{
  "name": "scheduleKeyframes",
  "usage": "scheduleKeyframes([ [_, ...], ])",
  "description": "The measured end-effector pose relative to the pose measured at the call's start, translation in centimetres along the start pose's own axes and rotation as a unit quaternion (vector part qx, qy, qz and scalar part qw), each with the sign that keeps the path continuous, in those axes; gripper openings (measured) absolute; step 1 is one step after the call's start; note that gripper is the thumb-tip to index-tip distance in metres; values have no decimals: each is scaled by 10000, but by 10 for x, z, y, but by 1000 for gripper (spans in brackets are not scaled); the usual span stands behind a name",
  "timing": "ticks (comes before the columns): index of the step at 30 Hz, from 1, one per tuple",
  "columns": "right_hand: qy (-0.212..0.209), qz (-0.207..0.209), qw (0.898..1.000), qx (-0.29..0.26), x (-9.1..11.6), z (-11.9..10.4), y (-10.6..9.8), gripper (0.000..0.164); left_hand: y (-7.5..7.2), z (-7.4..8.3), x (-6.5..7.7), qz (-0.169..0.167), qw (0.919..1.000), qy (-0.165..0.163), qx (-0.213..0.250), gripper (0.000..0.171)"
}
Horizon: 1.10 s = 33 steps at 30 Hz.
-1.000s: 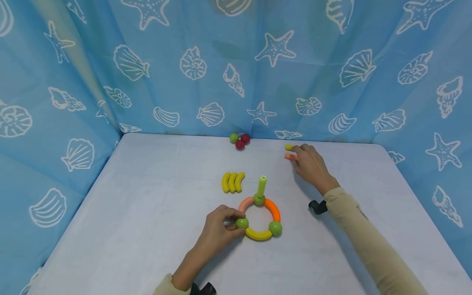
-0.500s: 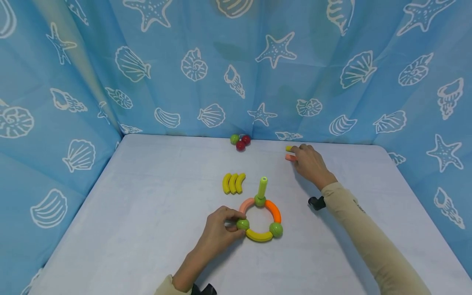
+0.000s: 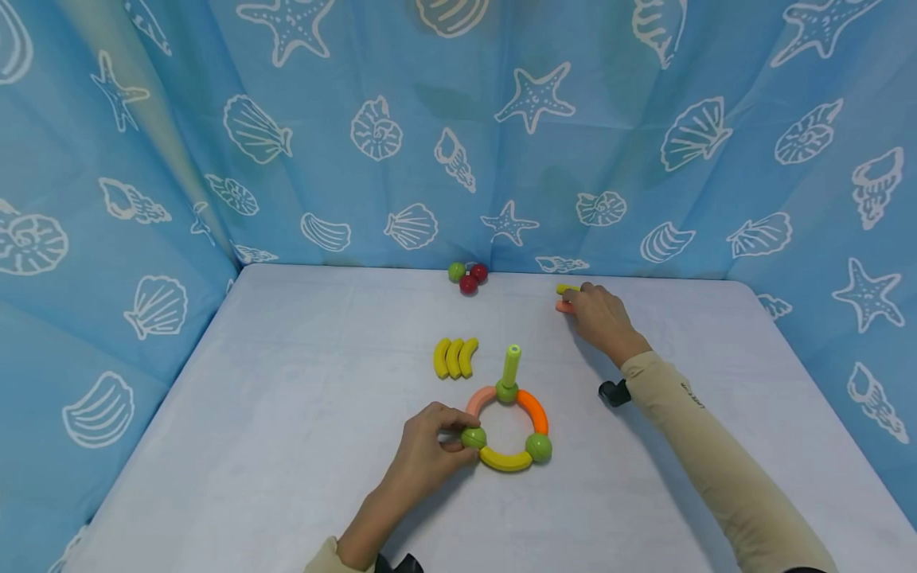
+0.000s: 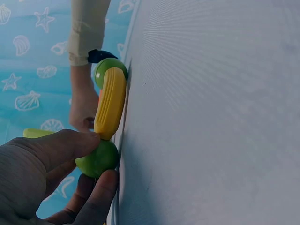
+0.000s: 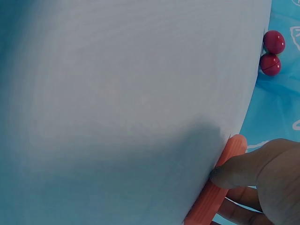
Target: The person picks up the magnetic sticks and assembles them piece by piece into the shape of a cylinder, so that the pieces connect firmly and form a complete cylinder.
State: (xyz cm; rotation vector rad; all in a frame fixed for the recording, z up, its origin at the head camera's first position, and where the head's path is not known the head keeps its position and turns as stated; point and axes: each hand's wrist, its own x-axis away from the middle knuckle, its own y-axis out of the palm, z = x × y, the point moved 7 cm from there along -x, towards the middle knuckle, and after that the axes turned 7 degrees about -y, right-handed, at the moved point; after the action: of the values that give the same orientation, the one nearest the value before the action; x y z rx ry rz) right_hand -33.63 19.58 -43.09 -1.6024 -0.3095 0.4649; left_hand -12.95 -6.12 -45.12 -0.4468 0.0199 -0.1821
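My left hand (image 3: pixel 430 446) pinches a green ball (image 4: pixel 98 158) at the left corner of a toy ring, thumb and fingers on either side. A yellow curved piece (image 3: pixel 506 461), a coral arc (image 3: pixel 480 400) and an orange arc (image 3: pixel 533 411) link this ball with two more green balls, one at the right (image 3: pixel 539 447). From the far ball (image 3: pixel 506 391) rises a light green stick (image 3: pixel 512 364). At the far right my right hand (image 3: pixel 603 320) pinches a ridged coral stick (image 5: pixel 208 201), thumb on top. Just behind it lies a yellow piece (image 3: pixel 567 289), partly covered by the fingers.
Several yellow curved pieces (image 3: pixel 455 358) lie side by side behind the ring. Near the back edge of the white table (image 3: pixel 315 334) sit a green ball (image 3: pixel 457 272) and red balls (image 3: pixel 469 284). A blue shell-print curtain (image 3: pixel 430 183) hangs behind the table.
The right hand's fingers have shifted slightly on the coral stick, and more of the yellow piece shows. The left hand keeps its pinch on the green ball.
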Motion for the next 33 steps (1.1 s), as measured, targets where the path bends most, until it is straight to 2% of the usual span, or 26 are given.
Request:
scheduleKeyframes([
  [7,89,-30,10000,-28,1,0,-1,33,1,0,1,-12,10000,-2,-14,32],
  [12,212,92,9997,-123,4,0,-5,33,1,1,1,-10,10000,37,-76,31],
  [24,284,711,9932,-876,17,-4,-18,30,-1,2,1,20,9999,67,-137,31],
  [33,269,869,9878,-1266,34,-12,-26,29,-1,1,0,2,9999,-16,-121,30],
])
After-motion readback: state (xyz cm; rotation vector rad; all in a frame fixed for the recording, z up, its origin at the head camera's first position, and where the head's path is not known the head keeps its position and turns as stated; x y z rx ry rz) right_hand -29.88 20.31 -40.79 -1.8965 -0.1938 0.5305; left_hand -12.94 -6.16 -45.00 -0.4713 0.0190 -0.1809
